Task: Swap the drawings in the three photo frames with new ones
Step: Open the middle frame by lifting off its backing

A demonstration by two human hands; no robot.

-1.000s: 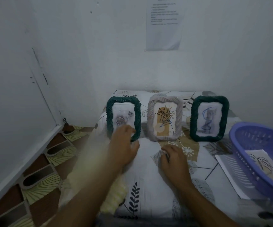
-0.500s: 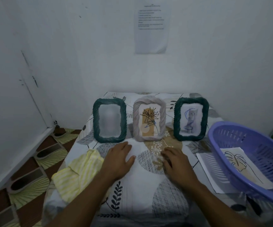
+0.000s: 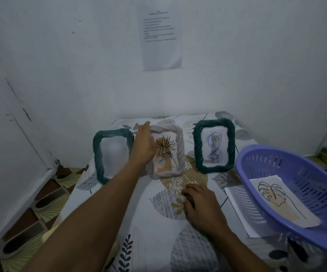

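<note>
Reaching forward with the left arm, bare forearm stretching from the lower left edge up toward the middle. Holding the left hand [image 3: 143,145] raised at the end of it, back of the hand facing the camera, fingers together and pointing up, thumb side turned to the right. Whether gripping or only touching cannot be told. Resting the right hand [image 3: 202,205] low and nearer the body, palm down, fingers curling loosely inward, knuckles up, holding nothing visible. Keeping the right forearm angled in from the lower right, both arms bare.
</note>
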